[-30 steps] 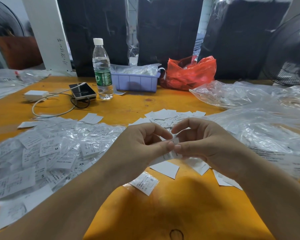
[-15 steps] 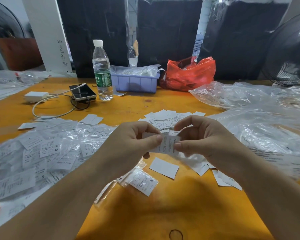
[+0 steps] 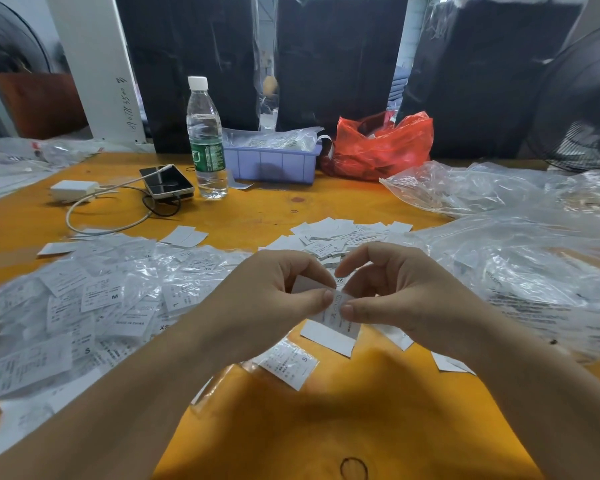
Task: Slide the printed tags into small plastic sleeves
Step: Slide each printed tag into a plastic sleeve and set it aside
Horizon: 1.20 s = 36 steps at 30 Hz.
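Left hand [image 3: 274,299] and right hand [image 3: 399,299], fingers curled, pinch one printed tag [image 3: 336,311] together

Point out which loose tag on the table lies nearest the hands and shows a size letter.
The sleeved tag marked S, lying just below the left hand. The blank white tag beside it shows no letter, and the M tag lies far off left.

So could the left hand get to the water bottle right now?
Probably not at once: the left hand and the right hand both pinch a tag. The table towards the bottle looks open, past loose tags.
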### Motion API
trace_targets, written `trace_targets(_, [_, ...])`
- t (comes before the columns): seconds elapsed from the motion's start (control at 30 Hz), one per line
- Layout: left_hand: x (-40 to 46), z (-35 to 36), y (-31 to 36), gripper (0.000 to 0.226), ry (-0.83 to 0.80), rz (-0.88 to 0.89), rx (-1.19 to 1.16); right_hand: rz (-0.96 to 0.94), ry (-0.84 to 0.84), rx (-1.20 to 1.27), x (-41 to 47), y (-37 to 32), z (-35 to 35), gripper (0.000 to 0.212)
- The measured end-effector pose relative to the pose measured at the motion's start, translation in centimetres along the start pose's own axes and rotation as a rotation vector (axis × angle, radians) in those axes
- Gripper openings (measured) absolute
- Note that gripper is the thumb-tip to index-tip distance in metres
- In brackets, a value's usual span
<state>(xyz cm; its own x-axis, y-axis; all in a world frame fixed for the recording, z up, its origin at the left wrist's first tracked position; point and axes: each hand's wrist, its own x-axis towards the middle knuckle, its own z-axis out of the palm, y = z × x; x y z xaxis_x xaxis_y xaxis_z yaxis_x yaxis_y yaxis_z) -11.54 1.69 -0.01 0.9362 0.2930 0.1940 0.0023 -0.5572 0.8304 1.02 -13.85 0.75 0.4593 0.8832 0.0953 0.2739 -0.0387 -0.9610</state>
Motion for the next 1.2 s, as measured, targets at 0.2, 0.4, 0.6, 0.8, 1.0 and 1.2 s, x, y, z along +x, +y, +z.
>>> trace_targets(0.2, [-0.1,0.6,0.0,0.003,0.014,-0.005,-0.035,0.001,-0.004,0.019,0.0,0.1,0.1,0.031])
trace_targets(0.4, [0.3,0.0,0.0,0.011,0.106,-0.062,-0.121,0.014,0.063,0.039,-0.1,-0.4,-0.3,0.032])
trace_targets(0.6, [0.2,0.2,0.3,0.012,0.147,-0.072,-0.144,0.031,0.094,0.051,-0.2,-0.8,-0.2,0.032])
trace_targets(0.8, [0.0,0.4,0.4,0.017,0.205,-0.034,-0.130,0.036,0.094,0.040,-0.1,-0.8,-0.2,0.032])
trace_targets(1.0, [0.0,0.6,0.3,0.013,0.188,-0.027,-0.085,0.031,0.083,0.034,-0.1,-0.8,-0.2,0.043])
trace_targets(1.2, [-0.2,1.0,0.3,0.010,0.160,0.001,-0.094,0.016,0.084,0.030,-0.1,-0.6,0.0,0.043])
